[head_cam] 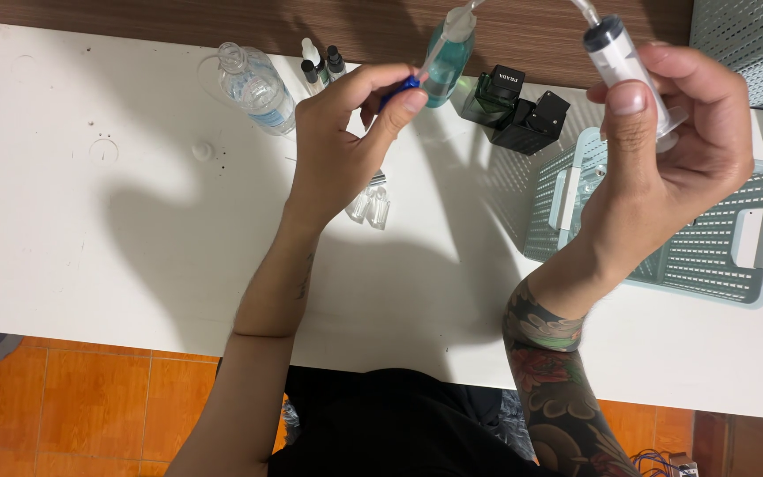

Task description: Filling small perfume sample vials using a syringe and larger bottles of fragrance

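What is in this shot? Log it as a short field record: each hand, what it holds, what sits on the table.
left hand: left hand raised over the table, fingers pinching a small blue piece
right hand: right hand gripping a clear syringe, black plunger tip up
tubing: clear tube runs from the syringe top
near left hand: teal pump bottle, small clear vials
table: white table
also on table: plastic water bottle, dropper bottles, dark boxes, pale green basket
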